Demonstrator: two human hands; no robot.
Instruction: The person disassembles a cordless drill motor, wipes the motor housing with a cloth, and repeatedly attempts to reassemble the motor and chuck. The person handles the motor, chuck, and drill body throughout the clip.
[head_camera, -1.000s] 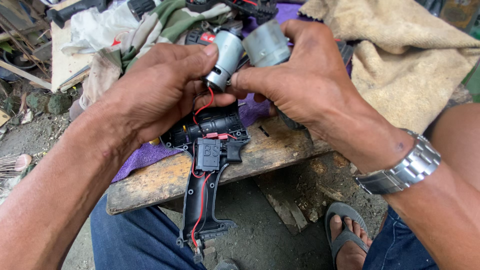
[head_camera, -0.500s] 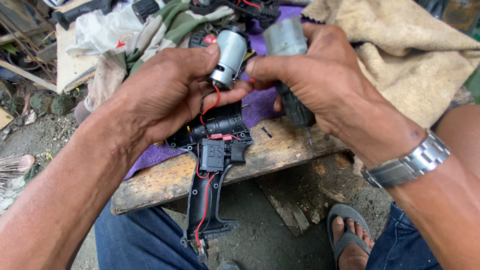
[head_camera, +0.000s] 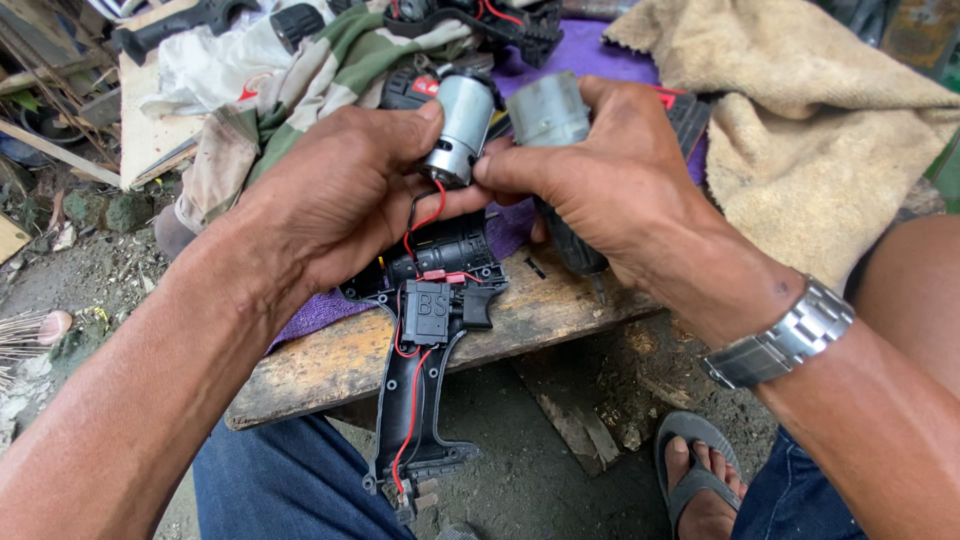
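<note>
The small silver round metal motor (head_camera: 460, 128) is held up in the left hand (head_camera: 345, 205); the fingers are curled round it w/ the thumb pressed near its bottom end, so the hand is mostly closed; red and black wires (head_camera: 425, 215) hang from the motor down to the open black plastic drill shell (head_camera: 430, 340), which lies half on the old wooden plank (head_camera: 330, 365) w/ its handle hanging off the edge.

A second grey metal motor can (head_camera: 548, 110) is gripped in the right hand (head_camera: 600, 185), fingers wrapped tight; a dark tool handle (head_camera: 572, 250) is also tucked under that palm, its tip poking down; what kind of tool it is can't be told.

Vs. a sec ago: the two motors are brought closer, now side by side & almost touching; the right hand is moved a bit left and its finger tips are now pressed near the silver motor's wire end; the drill shell is not moved. So the two round parts seem to be held next to each other & looked at together; the wires are not pulled off.

A tan towel (head_camera: 820, 110) and purple cloth (head_camera: 510, 225) lie behind.
</note>
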